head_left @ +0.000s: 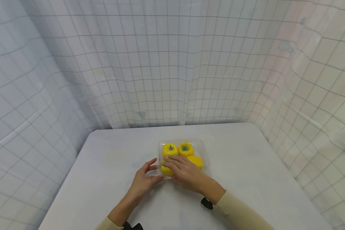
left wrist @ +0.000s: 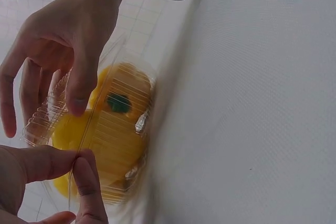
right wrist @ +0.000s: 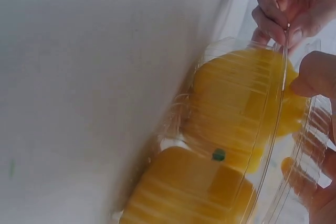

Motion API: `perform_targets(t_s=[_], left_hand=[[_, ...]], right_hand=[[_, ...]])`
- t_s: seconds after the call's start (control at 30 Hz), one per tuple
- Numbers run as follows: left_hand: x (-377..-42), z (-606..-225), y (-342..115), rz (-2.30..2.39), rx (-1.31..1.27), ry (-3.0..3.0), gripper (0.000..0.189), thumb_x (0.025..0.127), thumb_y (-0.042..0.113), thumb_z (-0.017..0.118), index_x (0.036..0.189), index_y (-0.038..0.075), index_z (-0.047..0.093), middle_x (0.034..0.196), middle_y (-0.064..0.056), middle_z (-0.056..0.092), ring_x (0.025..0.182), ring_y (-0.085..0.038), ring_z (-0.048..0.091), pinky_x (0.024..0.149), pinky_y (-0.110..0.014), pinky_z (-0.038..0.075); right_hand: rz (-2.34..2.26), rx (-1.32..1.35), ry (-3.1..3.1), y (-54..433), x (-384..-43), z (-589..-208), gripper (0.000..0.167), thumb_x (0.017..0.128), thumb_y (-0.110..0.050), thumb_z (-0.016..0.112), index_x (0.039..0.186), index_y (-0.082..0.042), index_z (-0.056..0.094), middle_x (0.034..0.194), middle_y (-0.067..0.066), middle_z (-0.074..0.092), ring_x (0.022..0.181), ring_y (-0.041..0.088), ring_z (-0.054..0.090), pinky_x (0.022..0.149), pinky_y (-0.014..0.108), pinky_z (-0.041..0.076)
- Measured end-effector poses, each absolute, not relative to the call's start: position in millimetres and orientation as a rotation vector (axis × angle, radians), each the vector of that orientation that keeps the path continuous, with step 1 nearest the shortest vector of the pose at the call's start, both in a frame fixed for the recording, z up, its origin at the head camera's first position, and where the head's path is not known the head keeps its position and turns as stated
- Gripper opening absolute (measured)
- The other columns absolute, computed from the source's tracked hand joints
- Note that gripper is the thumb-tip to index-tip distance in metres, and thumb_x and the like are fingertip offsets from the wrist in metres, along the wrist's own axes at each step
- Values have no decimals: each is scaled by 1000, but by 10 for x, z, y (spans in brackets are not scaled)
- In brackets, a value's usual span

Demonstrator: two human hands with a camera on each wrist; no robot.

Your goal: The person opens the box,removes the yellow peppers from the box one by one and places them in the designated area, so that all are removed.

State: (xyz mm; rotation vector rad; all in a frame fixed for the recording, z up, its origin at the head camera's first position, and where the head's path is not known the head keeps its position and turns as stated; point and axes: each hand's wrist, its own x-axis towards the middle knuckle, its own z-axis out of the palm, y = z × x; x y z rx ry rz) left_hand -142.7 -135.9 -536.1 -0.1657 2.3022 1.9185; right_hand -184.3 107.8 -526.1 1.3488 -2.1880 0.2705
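A clear plastic clamshell box (head_left: 204,148) sits on the table, holding several yellow rounded pieces (head_left: 185,149) with green caps; whether they are persimmons or peppers I cannot tell. The box's ridged lid (right wrist: 312,129) stands a little apart from the tray rim. At the near left corner my left hand (head_left: 143,182) pinches the rim between thumb and finger, as the wrist views show. Across the lid lie the extended fingers of my right hand (head_left: 187,172), its thumb at the near edge. They partly hide the front left yellow piece.
A white tabletop (head_left: 109,159) surrounds the box. White curtains (head_left: 161,64) with a grid pattern hang behind it and on both sides. Dark wrist cameras (head_left: 207,203) are strapped at both wrists.
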Motion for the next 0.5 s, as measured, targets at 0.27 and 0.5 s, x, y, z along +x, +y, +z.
perform_targets(t_s=[0.27, 0.5], left_hand=[[-1438, -5378, -1363, 1914, -151, 2284, 89, 99, 12, 90, 177, 14, 49, 161, -23, 66, 104, -25, 85, 94, -30, 70], [-1437, -5382, -1376, 1915, -162, 2265, 91, 98, 10, 90, 178, 14, 47, 162, -24, 64, 100, -23, 84, 94, -32, 70]], right_hand=[[321, 1290, -2193, 1289, -1843, -5258, 70, 87, -5, 98, 150, -11, 70, 154, 9, 75, 144, 28, 73, 121, 42, 63], [338, 1276, -2239, 1493, -1825, -5293, 69, 89, -1, 95, 152, -9, 70, 159, 13, 71, 147, 30, 71, 124, 45, 62]])
